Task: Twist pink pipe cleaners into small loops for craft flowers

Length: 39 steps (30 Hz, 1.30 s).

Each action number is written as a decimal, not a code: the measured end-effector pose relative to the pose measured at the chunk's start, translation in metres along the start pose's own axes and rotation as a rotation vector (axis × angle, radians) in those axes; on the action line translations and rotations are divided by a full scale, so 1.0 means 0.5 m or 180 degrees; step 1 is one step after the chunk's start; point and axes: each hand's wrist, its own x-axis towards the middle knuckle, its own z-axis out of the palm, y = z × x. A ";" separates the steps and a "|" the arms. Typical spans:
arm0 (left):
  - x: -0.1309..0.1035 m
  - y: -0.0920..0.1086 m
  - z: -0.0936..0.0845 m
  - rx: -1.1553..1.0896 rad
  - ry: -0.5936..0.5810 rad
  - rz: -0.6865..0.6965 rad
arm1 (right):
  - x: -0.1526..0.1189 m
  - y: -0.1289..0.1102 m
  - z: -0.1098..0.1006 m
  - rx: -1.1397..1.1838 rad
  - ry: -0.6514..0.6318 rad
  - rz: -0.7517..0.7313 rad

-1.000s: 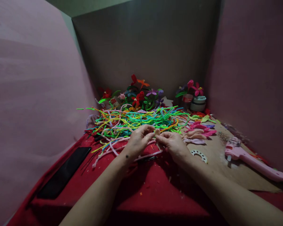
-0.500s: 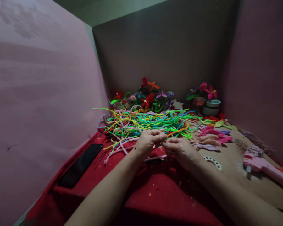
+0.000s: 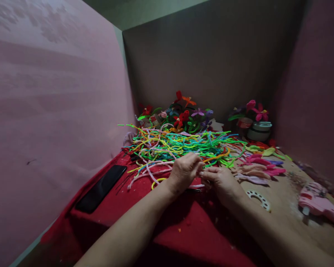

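left hand [image 3: 186,170]: fingertips curled inward; i cannot tell what they hold.
right hand [image 3: 224,183]: fingers narrow, beside the left's; their grip is hidden from me.
fuzzy stems [image 3: 167,144]: heaped on red cloth [image 3: 195,222], beyond both hands.
glue gun [image 3: 317,201]: on the brown board [image 3: 285,196].

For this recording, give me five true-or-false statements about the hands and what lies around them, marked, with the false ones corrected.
1. The left hand and right hand have their fingertips close together. True.
2. The black phone lies right of both hands. False: the black phone lies to their left, on the red cloth.
3. The pink glue gun rests on the brown board. True.
4. The right hand grips that glue gun. False: it is apart from it.
5. A heap of coloured strands spreads beyond the hands. True.
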 end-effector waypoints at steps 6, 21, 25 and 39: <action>0.026 0.008 -0.027 -0.1265 -0.0914 -0.1598 | 0.008 -0.008 -0.012 0.0303 0.0417 -0.0226; 0.009 0.017 -0.003 -0.2123 0.0310 -0.1718 | 0.024 -0.010 -0.014 0.1410 0.0404 -0.0079; 0.013 0.014 -0.007 -0.2514 -0.0534 -0.1929 | 0.027 -0.007 -0.018 0.1456 0.0238 -0.0129; 0.008 0.036 0.003 -0.2066 -0.0793 -0.1789 | 0.022 0.001 -0.012 0.1328 0.0228 -0.0077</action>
